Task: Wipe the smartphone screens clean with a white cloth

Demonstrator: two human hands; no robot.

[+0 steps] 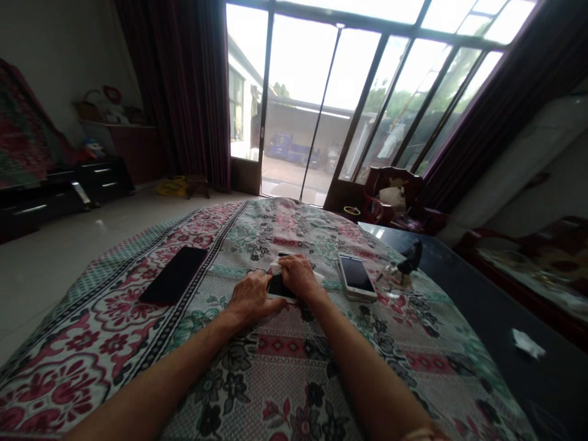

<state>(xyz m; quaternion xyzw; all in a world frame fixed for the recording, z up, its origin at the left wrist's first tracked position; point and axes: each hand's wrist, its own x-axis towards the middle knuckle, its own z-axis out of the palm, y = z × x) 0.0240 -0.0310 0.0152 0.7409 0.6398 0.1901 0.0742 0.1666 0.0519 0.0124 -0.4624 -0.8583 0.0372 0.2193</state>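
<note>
A smartphone [277, 286] with a dark screen and a pale edge lies flat on the patterned tablecloth [285, 367]. My left hand [252, 295] is closed on its left side, the thumb along the near edge. Over the screen, my right hand [297, 274] presses a crumpled white tissue [275, 268], which shows at the fingertips and beside the palm. The hands partly cover the phone. To the right lies a stack of white phones [357, 275]. A larger black, flat, tablet-like slab [176, 275] rests at the left.
Right of the stack stand a clear glass item [392, 282] and a black object [410, 257]. A dark table surface [487, 324] adjoins on the right, with a crumpled white tissue on it. Beyond are a wooden chair [395, 193] and glass doors [316, 110].
</note>
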